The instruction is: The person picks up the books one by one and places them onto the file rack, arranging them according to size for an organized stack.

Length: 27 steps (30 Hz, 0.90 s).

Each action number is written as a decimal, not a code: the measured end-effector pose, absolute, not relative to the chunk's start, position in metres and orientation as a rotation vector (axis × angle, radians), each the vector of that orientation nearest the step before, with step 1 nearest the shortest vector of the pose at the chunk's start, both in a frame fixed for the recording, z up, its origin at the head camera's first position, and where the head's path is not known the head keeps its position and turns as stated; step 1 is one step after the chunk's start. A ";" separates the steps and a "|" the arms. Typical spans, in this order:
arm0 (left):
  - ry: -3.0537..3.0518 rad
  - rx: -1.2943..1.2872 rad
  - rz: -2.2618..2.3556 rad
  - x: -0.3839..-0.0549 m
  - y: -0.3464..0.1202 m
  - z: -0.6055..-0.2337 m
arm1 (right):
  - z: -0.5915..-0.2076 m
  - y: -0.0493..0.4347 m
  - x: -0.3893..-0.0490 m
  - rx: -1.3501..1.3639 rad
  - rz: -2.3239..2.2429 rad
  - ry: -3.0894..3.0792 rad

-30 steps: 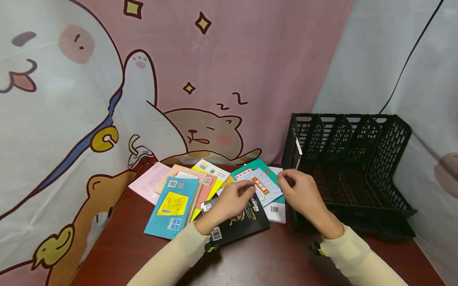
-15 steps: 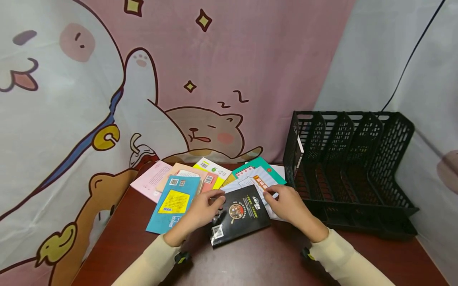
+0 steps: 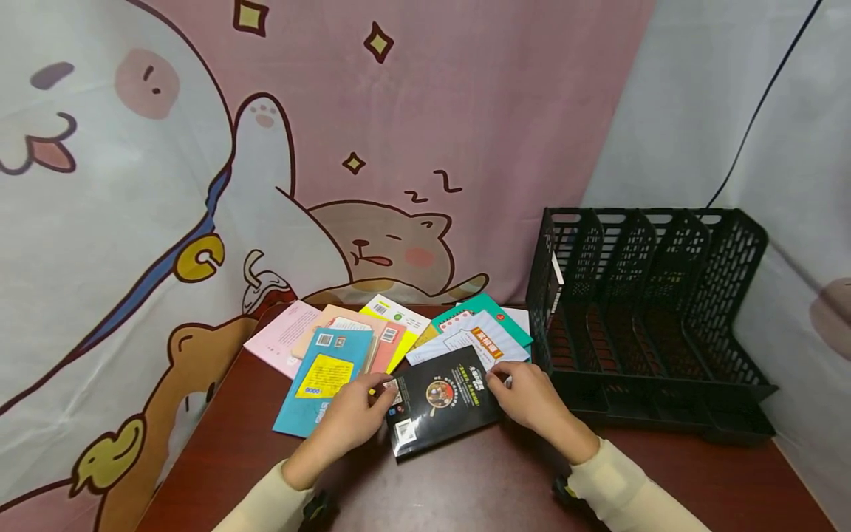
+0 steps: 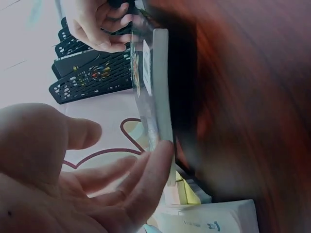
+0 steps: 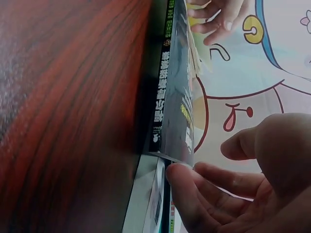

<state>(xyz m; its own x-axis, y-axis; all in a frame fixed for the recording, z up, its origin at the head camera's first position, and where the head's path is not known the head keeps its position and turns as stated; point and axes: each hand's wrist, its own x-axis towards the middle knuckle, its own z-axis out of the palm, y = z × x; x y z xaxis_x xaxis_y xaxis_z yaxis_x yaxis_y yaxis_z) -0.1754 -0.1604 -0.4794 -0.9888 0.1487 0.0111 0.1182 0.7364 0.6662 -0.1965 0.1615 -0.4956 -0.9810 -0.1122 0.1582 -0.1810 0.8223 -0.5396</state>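
Observation:
A black book [image 3: 439, 410] with a round food picture on its cover lies in front of the pile. At its left edge is my left hand [image 3: 351, 411]; in the left wrist view its fingertips [image 4: 163, 150] reach the pale page edge, while the thumb stands apart above. My right hand [image 3: 528, 395] is at the opposite edge. Its fingertips [image 5: 179, 171] meet the book's corner in the right wrist view, thumb likewise raised away from the cover. White lettering runs down the black spine [image 5: 160, 92].
Left of the black book are a blue book [image 3: 326, 377], a pink book [image 3: 282, 336] and others, overlapping. Behind it lie a white-and-orange booklet [image 3: 475, 336] and a green book [image 3: 492, 310]. A black divided file rack [image 3: 651, 391] stands at right, a book [image 3: 555, 284] in its leftmost slot.
From over the pile, both hands have come down to opposite edges of the black book. The left hand moved left and toward me, uncovering the cover; the right moved down toward me.

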 end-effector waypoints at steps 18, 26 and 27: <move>2.998 0.150 0.850 -0.168 -0.154 -0.492 | -0.502 0.156 -0.195 0.179 0.887 -2.932; 3.004 0.101 0.866 -0.172 -0.150 -0.497 | -0.498 0.154 -0.193 0.103 0.973 -2.959; 3.005 0.094 0.872 -0.172 -0.149 -0.497 | -0.498 0.154 -0.193 0.091 0.989 -2.963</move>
<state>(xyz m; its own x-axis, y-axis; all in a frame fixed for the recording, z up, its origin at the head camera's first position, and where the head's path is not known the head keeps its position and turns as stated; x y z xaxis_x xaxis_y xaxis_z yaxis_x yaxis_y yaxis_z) -0.1720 -0.1492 -0.4972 -0.9981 0.0611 0.0054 0.0545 0.8431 0.5350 -0.1926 0.1537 -0.4983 -0.9981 -0.0503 0.0342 -0.0608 0.7980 -0.5997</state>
